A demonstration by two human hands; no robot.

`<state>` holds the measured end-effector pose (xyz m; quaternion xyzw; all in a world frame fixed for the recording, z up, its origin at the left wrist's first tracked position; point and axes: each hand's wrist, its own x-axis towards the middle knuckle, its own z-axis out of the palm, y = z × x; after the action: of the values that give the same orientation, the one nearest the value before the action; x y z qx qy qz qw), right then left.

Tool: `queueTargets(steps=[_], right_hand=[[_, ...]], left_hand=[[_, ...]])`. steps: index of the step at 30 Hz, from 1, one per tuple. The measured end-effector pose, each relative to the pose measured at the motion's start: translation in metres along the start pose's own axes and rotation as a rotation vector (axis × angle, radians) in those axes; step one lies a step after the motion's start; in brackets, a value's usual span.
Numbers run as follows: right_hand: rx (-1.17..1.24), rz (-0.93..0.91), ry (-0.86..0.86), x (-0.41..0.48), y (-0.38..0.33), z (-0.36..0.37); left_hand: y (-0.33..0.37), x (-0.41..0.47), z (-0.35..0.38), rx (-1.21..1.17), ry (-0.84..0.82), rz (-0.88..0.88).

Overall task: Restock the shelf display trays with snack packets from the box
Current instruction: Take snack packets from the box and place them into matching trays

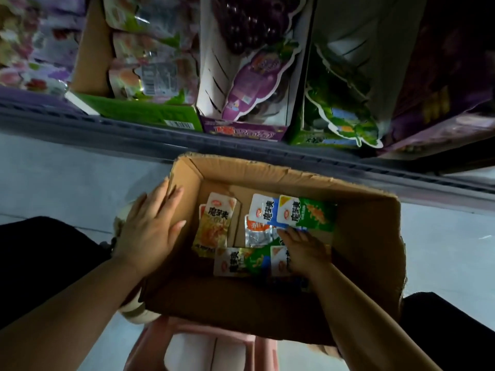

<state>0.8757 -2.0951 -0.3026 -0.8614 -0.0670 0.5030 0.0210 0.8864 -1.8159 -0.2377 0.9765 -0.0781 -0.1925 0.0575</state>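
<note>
I see the snack packets lying loose on the bottom of the open cardboard box. Some are green and blue, and one is yellow. The box sits on a pink stool over a pale floor. On the far side runs a grey shelf with display trays full of bags. The left hand lies flat on the box's left wall — fingers straight. The right hand is down inside the box, fingers stretched out — tips touching a green packet.
</note>
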Motion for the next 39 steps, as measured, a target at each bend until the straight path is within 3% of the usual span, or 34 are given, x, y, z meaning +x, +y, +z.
queueTargets(steps=[13,17,21,31,35,39], right_hand=[[0.162,0.028,-0.045,-0.003,0.003,0.016],[-0.001,0.030,0.054,0.002,0.007,0.022],[-0.070,-0.008,0.032,0.009,0.010,0.027],[0.168,0.074,-0.180,0.011,0.004,0.039],[0.366,0.138,-0.112,-0.001,0.007,0.027],[0.540,0.137,0.017,-0.027,0.013,-0.006]], left_hand=[[0.000,0.001,0.000,-0.033,0.041,-0.046],[0.002,0.000,0.001,-0.044,0.100,-0.054],[0.004,-0.001,0.001,-0.027,0.128,-0.008],[0.006,0.000,0.003,-0.001,0.119,-0.022],[0.008,-0.002,-0.002,-0.008,0.136,-0.023],[0.009,-0.006,-0.012,0.002,0.039,-0.037]])
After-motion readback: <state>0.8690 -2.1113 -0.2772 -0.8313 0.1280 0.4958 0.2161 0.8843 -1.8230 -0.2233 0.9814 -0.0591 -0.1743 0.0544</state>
